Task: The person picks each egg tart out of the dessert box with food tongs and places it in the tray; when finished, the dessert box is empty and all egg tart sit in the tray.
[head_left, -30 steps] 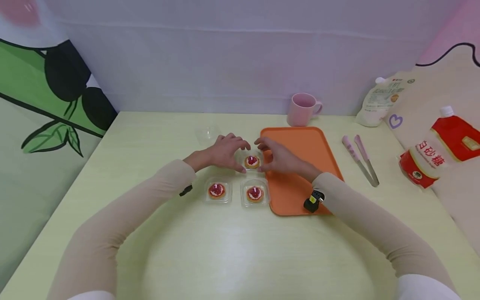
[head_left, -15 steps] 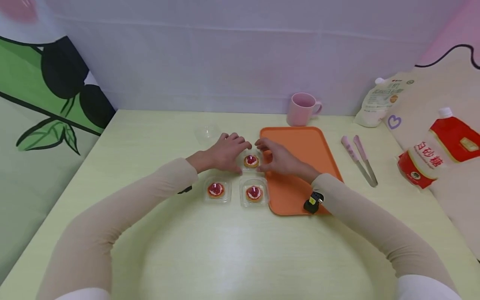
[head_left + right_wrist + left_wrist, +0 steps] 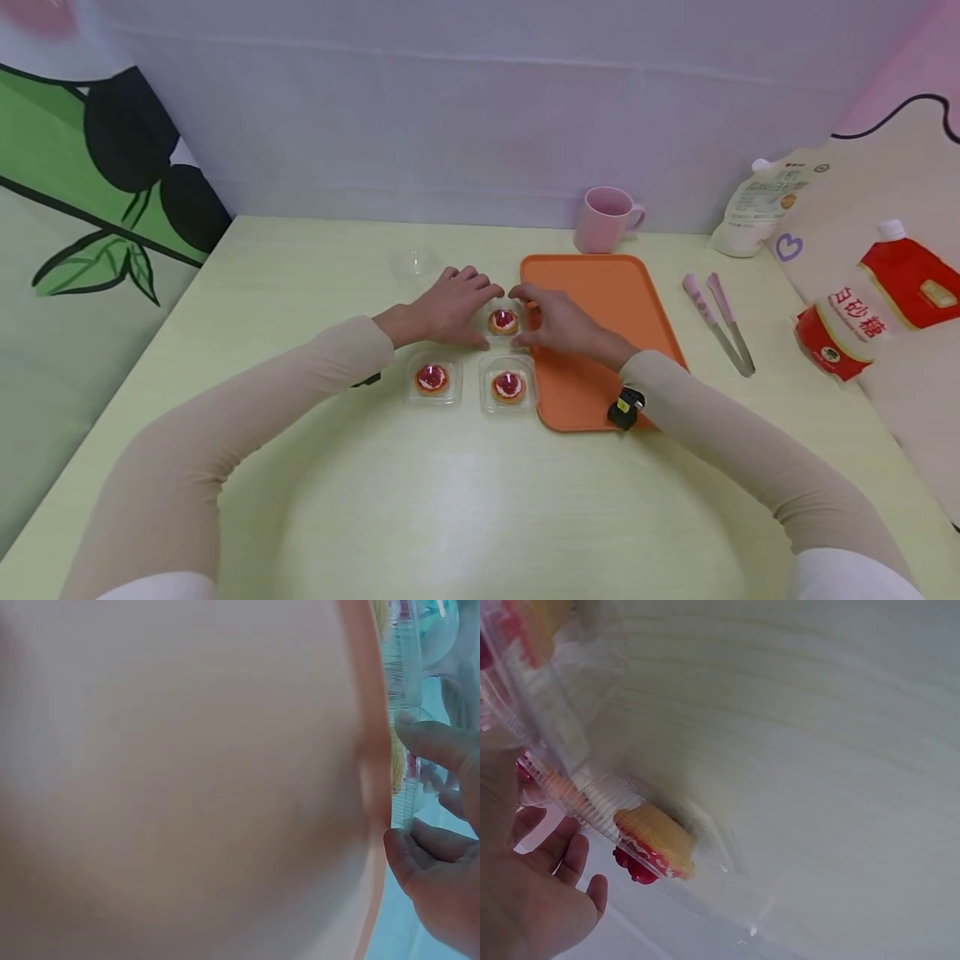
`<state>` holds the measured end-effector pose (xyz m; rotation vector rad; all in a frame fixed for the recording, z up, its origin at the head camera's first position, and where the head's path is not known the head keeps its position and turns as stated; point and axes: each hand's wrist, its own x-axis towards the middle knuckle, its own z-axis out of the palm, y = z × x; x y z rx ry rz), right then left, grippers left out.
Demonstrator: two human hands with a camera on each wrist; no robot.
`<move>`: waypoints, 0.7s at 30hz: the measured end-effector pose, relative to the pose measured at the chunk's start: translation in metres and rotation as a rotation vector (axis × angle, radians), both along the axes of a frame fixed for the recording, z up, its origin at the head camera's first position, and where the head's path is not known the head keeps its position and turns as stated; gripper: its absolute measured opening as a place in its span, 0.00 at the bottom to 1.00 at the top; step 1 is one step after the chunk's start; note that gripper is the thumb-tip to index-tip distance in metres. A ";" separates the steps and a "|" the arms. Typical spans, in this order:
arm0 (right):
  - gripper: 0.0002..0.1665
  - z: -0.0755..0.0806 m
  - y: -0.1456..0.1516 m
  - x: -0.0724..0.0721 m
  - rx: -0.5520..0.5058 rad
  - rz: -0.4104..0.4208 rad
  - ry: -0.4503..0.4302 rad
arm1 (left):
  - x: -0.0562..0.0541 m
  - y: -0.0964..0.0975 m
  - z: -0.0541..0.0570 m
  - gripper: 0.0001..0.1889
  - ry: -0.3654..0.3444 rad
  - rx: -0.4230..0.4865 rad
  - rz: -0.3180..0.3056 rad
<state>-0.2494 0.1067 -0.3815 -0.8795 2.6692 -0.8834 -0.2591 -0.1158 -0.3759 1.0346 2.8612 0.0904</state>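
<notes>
Three small tarts with red topping sit in clear plastic boxes left of an orange tray (image 3: 607, 292). My left hand (image 3: 453, 308) and right hand (image 3: 561, 323) hold the rear boxed tart (image 3: 502, 322) from either side, thumbs at its near side and fingers at its far side. In the right wrist view, the right thumb and fingers (image 3: 424, 742) grip the edges of a clear box (image 3: 403, 806) beside the tray rim. The left wrist view shows curled left fingers (image 3: 566, 851) close to boxed tarts. Nearer me lie a left boxed tart (image 3: 432, 380) and a right boxed tart (image 3: 509, 387).
Behind the left hand lies a clear plastic piece (image 3: 415, 263). A pink mug (image 3: 604, 218) stands behind the tray. To its right are pink-handled tongs (image 3: 722, 321), a white pouch (image 3: 753, 212) and a red-and-white sugar bag (image 3: 862, 308).
The hands stay around the rear box, with only slight finger shifts; the right fingers have drawn a little closer to the left ones. The boxes keep their places.
</notes>
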 end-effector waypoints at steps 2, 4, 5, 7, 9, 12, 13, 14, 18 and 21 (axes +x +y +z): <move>0.40 0.000 0.000 0.000 0.013 -0.005 0.002 | 0.000 0.000 -0.001 0.43 0.007 -0.004 -0.004; 0.40 0.000 0.000 0.000 0.026 -0.008 0.006 | -0.001 0.000 -0.001 0.43 0.003 -0.009 -0.004; 0.40 0.000 -0.001 0.000 0.033 -0.010 0.009 | -0.001 0.000 -0.002 0.43 -0.004 -0.008 -0.001; 0.40 -0.001 -0.001 0.000 0.041 -0.009 0.019 | -0.002 0.001 -0.003 0.43 -0.025 0.004 0.008; 0.41 -0.001 -0.001 0.000 0.050 -0.011 0.022 | -0.003 0.001 -0.004 0.42 -0.055 0.025 0.017; 0.41 -0.002 -0.001 0.000 0.056 -0.012 0.025 | -0.004 0.002 -0.003 0.41 -0.106 0.070 0.030; 0.41 -0.002 -0.001 0.000 0.058 -0.014 0.025 | -0.004 0.002 -0.003 0.41 -0.119 0.084 0.032; 0.42 -0.002 -0.002 0.000 0.059 -0.017 0.023 | -0.004 0.002 -0.003 0.41 -0.135 0.097 0.034; 0.41 -0.003 -0.003 0.000 0.059 -0.025 0.026 | -0.006 0.001 -0.002 0.42 -0.165 0.124 0.030; 0.41 -0.003 -0.003 0.000 0.055 -0.029 0.034 | -0.007 0.001 -0.002 0.42 -0.153 0.116 0.020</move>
